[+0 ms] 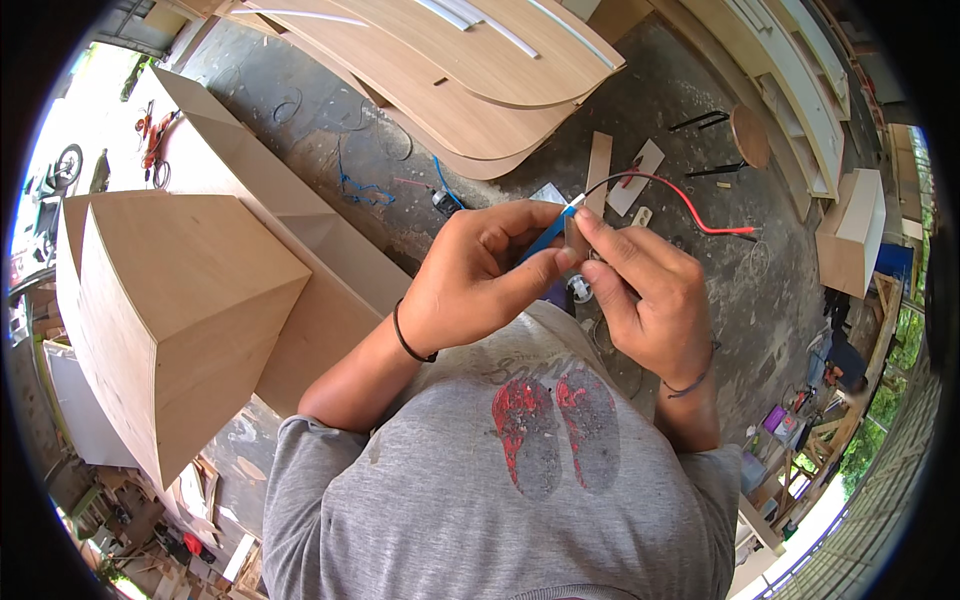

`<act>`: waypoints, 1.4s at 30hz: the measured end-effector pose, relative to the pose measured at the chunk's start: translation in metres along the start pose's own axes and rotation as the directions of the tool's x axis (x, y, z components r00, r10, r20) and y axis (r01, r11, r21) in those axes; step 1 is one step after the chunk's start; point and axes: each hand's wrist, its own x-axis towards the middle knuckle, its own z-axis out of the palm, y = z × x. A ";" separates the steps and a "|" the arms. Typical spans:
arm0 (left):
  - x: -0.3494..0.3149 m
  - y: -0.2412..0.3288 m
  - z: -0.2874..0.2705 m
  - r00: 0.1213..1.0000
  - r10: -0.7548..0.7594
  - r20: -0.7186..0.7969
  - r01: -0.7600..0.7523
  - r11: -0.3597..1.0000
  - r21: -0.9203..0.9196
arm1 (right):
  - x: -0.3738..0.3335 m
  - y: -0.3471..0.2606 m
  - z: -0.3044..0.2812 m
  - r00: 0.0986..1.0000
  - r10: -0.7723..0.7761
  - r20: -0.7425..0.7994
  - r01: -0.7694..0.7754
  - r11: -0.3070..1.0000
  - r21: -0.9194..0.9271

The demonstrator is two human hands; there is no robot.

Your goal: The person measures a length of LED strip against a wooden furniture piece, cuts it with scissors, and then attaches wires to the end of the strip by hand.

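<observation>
In front of my chest, my left hand (462, 272) is closed round a narrow blue strip (543, 240) that slants up to the right. A white end piece (576, 202) sits at its upper tip. From there a thin two-core wire (690, 203), black and red, arcs out to the right and hangs free past my fingers. My right hand (650, 290) pinches a small translucent brownish piece (575, 241) against the strip, facing my left thumb. The fingertips of both hands nearly meet there. My left palm hides the strip's lower part.
A curved wooden worktop (440, 110) with white strips (500, 28) on it lies ahead. Large plywood boxes (215, 280) stand close on my left. A cordless drill (446, 203), blue cord (362, 190) and wood offcuts (600, 165) lie on the concrete floor. A round-seated stool (749, 137) is at far right.
</observation>
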 end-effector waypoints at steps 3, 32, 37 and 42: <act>-0.001 -0.003 -0.001 0.999 0.008 0.034 -0.009 1.000 0.020 | 0.001 -0.002 -0.006 0.999 -0.018 0.036 0.019 0.999 -0.041; -0.003 -0.006 0.003 0.995 0.087 -0.041 -0.062 0.905 0.421 | -0.003 0.005 0.005 0.990 -0.141 -0.026 0.134 0.976 -0.173; -0.004 -0.007 0.002 0.996 0.069 -0.049 -0.046 0.926 0.374 | -0.002 0.006 0.005 0.995 -0.100 -0.015 0.098 0.989 -0.111; -0.004 -0.001 0.002 0.998 -0.029 -0.062 0.045 0.960 0.275 | -0.001 0.007 0.003 0.999 -0.050 -0.002 0.050 0.999 -0.010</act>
